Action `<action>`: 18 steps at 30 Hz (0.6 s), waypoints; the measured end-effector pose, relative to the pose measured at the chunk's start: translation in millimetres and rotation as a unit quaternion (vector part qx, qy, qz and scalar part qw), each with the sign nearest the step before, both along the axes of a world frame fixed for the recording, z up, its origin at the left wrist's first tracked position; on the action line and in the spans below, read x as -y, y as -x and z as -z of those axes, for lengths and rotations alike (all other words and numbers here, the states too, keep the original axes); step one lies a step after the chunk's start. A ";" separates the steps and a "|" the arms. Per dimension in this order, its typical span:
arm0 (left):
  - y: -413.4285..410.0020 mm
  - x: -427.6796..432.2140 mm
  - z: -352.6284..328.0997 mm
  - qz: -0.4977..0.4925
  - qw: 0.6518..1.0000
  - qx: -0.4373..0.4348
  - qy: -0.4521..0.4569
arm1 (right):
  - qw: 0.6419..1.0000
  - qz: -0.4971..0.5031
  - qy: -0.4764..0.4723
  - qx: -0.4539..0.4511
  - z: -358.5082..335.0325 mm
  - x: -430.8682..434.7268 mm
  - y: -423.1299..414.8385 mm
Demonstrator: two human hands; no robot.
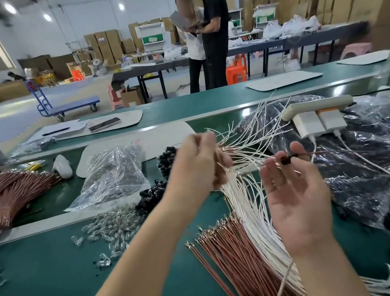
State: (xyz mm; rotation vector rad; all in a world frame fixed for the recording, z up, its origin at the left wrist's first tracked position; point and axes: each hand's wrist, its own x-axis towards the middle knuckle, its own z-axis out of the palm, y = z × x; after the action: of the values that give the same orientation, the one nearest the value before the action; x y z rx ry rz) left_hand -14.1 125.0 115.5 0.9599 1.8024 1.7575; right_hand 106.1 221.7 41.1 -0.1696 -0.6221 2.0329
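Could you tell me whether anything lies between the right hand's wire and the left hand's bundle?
Nothing visible stands between the black-sleeved brown wire in the right hand and the white wire bundle in the left hand.

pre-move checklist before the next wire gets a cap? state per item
1. Left hand grips the fanned bundle of thin white wires: ok.
2. Right hand pinches the small black plastic cap between thumb and forefinger: ok.
3. Thin brown wire fully seated in that cap: cannot tell.
4. Pile of loose black caps lies near the left hand: ok.
5. Spare brown wires with metal terminals lie on the green table: ok.
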 end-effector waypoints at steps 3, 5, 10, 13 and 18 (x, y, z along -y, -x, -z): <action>21.9 27.1 -14.2 -0.088 0.990 0.054 -0.096 | 0.994 -0.105 -0.024 -0.003 1.0 7.1 2.8; 36.8 44.7 -15.7 -0.144 0.970 0.122 -0.153 | 0.986 -0.163 -0.038 0.011 3.1 12.7 7.2; 71.5 78.1 20.8 -0.244 0.936 0.217 -0.130 | 0.967 -0.234 -0.066 0.079 10.8 19.6 20.0; 80.7 87.4 53.0 -0.231 0.969 0.053 0.073 | 0.948 -0.262 -0.077 0.163 15.6 23.2 27.1; 77.0 92.2 61.5 -0.114 0.946 -0.249 0.173 | 0.932 -0.192 -0.068 0.299 26.0 29.7 39.9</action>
State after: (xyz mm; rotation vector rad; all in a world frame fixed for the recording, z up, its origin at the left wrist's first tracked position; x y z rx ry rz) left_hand -91.1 32.8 53.9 1.1519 2.5262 1.3152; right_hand 66.2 191.9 15.1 -0.6445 -1.2521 2.3045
